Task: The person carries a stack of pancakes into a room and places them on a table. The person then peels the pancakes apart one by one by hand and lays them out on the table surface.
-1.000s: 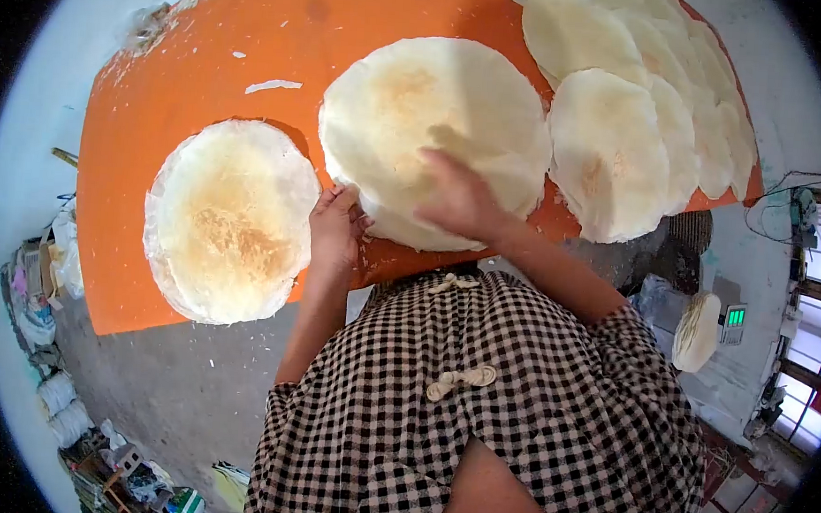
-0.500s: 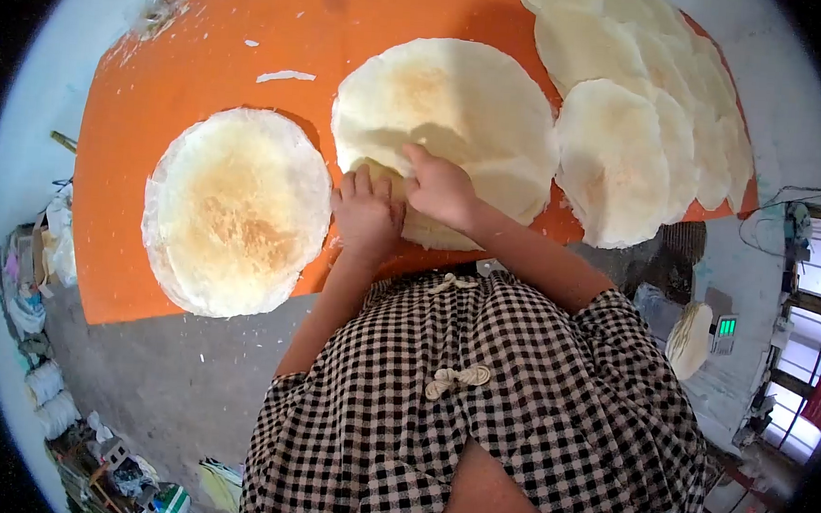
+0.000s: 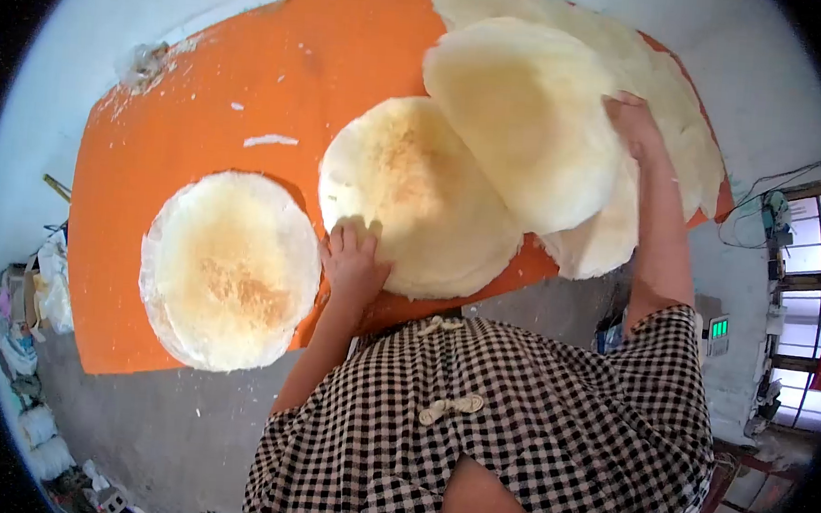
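Note:
My right hand (image 3: pixel 636 126) is closed on the right edge of a thin round flatbread (image 3: pixel 531 123), which is raised and slants over the orange table. Its left part overlaps the middle stack of flatbreads (image 3: pixel 414 196), pale with a browned patch on top. My left hand (image 3: pixel 354 264) rests on the near left edge of that stack, fingers stretched out and holding nothing. To its left lies another round stack of flatbreads (image 3: pixel 231 274), browned near the centre, with ragged edges.
Overlapping flatbreads (image 3: pixel 677 122) cover the right end of the orange table (image 3: pixel 232 95). A white scrap (image 3: pixel 270 141) and crumbs lie on the tabletop. A scale display (image 3: pixel 719 328) glows green at the right, near a barred window (image 3: pixel 813 281). Bags and clutter line the left wall.
My right hand has gone from the middle stack out to the right, carrying a flatbread off it by the edge. My left hand stays at the stack's near left edge.

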A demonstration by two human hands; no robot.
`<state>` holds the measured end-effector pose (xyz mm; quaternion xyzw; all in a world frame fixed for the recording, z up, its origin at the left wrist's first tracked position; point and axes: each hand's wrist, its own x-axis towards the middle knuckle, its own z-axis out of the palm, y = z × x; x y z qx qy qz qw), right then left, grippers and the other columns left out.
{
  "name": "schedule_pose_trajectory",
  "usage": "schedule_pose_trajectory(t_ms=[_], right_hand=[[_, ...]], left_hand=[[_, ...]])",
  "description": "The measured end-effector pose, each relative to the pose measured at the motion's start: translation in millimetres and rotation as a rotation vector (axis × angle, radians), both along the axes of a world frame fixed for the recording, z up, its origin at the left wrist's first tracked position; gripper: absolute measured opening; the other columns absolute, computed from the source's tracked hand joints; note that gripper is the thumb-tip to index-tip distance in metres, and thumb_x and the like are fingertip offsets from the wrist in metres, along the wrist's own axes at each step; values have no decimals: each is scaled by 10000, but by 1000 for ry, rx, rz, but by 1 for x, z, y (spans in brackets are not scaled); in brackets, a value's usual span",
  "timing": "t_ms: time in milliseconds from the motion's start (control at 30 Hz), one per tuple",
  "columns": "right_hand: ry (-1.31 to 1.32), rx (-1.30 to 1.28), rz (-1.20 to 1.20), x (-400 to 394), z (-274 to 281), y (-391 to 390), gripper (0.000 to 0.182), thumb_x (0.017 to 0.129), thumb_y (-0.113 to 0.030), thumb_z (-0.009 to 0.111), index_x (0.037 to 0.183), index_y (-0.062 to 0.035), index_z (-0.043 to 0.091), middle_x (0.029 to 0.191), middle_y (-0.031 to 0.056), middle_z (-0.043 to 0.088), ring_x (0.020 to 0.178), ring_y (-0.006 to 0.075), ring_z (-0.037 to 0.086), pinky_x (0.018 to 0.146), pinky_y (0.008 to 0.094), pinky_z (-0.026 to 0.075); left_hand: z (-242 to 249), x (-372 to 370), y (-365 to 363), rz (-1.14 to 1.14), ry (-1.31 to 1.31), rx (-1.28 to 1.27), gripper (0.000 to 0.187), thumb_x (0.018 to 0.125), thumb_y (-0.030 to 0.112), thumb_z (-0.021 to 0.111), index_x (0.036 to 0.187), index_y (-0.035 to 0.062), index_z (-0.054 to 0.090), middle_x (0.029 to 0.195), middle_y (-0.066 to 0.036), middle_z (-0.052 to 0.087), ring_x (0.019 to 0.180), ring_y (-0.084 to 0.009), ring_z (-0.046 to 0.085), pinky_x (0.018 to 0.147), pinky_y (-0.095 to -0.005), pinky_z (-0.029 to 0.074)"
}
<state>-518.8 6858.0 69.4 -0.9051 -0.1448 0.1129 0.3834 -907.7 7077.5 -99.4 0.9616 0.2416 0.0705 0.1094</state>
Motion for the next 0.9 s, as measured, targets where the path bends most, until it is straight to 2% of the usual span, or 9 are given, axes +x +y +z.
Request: schedule_pose_trajectory(t_ms=[67,200,300,400,533,667,733,800,900], right_hand=[[-29,80,-65,12,46,-21,440,793,-214,577,1135,47,487,970,91,583,855,162,528,741,302,437],[-150,130,164,-24,124,-2,314,789,-178,536,1045,3,564,847,59,605,727,151,554,669,308,455],[-229,-102,474,-31,134,100,214,791,-135,504,938,-11,597,764,14,584,670,105,521,623,269,433],[-310,-285,493,-6,141,111,173,778,-127,490,842,-1,589,710,10,561,644,95,502,602,258,422],[-413,-314,436,35,162,107,150,766,-123,498,799,-3,581,697,31,564,632,118,521,586,279,437],[-200,186,235,83,175,87,173,797,-122,513,906,6,554,783,66,587,674,150,561,619,302,475],[-183,483,159,65,188,86,229,819,-125,511,1004,10,519,860,83,584,740,161,567,645,313,488],[-281,657,90,3,205,101,294,831,-161,516,1074,2,491,906,92,578,794,168,566,663,324,494],[-348,744,0,-2,130,78,373,828,-254,533,1121,-36,459,916,85,564,813,178,561,654,341,495]], left_hand=[[7,-3,0,-2,-37,-1,499,597,360,702,1009,113,566,1187,-151,422,1144,-340,338,946,-509,245],[14,-16,5,-5,-109,-38,414,650,327,673,956,64,580,1112,-182,464,1100,-360,371,913,-503,282],[-13,-23,-3,239,-313,-241,392,692,282,644,971,19,561,1067,-198,489,1038,-368,425,874,-465,347],[9,-11,0,330,-327,-462,398,715,253,621,991,-18,525,1009,-212,504,960,-362,469,830,-433,391],[21,0,-21,372,-351,-775,379,742,179,615,1021,-27,462,933,-161,511,870,-267,502,750,-354,419],[24,18,-24,402,-683,-1270,320,762,67,601,1009,-4,412,867,-77,490,771,-140,486,658,-257,406],[19,17,-20,437,-697,-1315,287,768,20,588,983,15,399,843,-42,471,730,-95,462,621,-223,390],[-24,-15,8,409,-715,-1324,258,784,67,601,953,16,413,809,-52,500,680,-113,491,561,-230,423],[-16,-69,17,451,-776,-1372,243,781,105,617,898,39,415,771,-48,504,629,-118,503,482,-234,435]])
